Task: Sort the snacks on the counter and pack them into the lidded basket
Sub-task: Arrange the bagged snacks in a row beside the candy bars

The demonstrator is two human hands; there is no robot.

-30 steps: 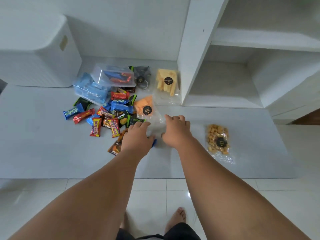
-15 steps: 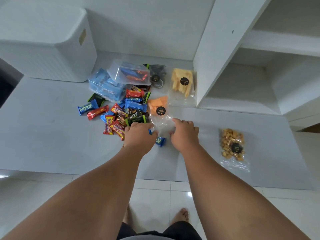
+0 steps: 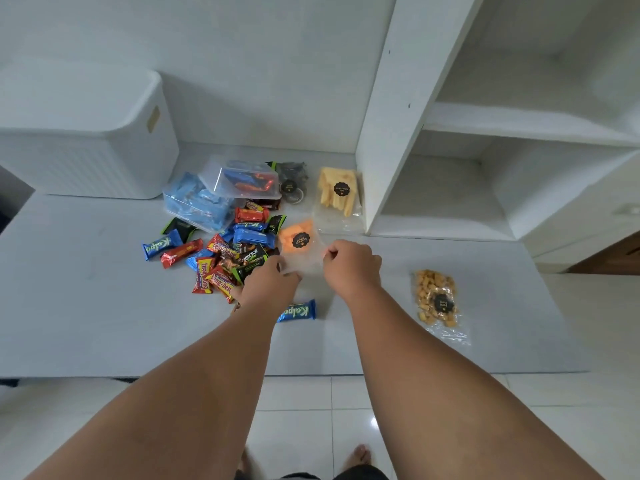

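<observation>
A clear bag of orange snacks with a black round sticker lies at the right edge of the snack pile. My left hand pinches the bag's near left corner and my right hand pinches its near right corner. The pile of small wrapped bars spreads left of my hands. One blue bar lies alone just behind my left wrist. The white lidded basket stands shut at the back left of the grey counter.
Two clear tubs of bars lean at the back of the pile. A bag of yellow sticks and a dark bag lie by the white shelf unit. A bag of golden nuggets lies right.
Both hands moved from pressing on the counter to pinching the orange snack bag's near corners. The lone blue bar that was between my hands now lies uncovered behind my left wrist.
</observation>
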